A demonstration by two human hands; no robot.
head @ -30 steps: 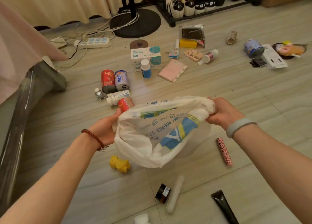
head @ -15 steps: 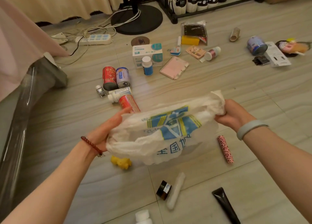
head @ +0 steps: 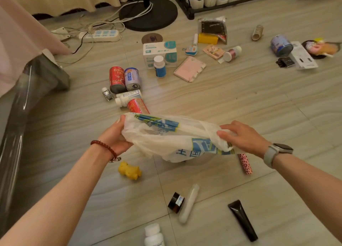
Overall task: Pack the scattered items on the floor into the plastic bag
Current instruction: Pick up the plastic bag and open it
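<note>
Bag in hand, packing not yet begun.
The left hand [head: 115,134] grips 1 end of the plastic bag [head: 172,136] above the floor [head: 240,97]; the right hand [head: 242,136] seems to pinch the other, fingers partly hidden. The bag looks empty, with cans, bottles, tubes and the yellow toy [head: 130,170] all lying loose.

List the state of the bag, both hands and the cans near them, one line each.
White printed plastic bag: held off the floor, crumpled, mouth not spread.
Left hand: grips the bag's left edge.
Right hand: fingers pinch the bag's right side.
Tall red can: upright.
Silver-blue can: upright.
Second red can: lying down.
</note>
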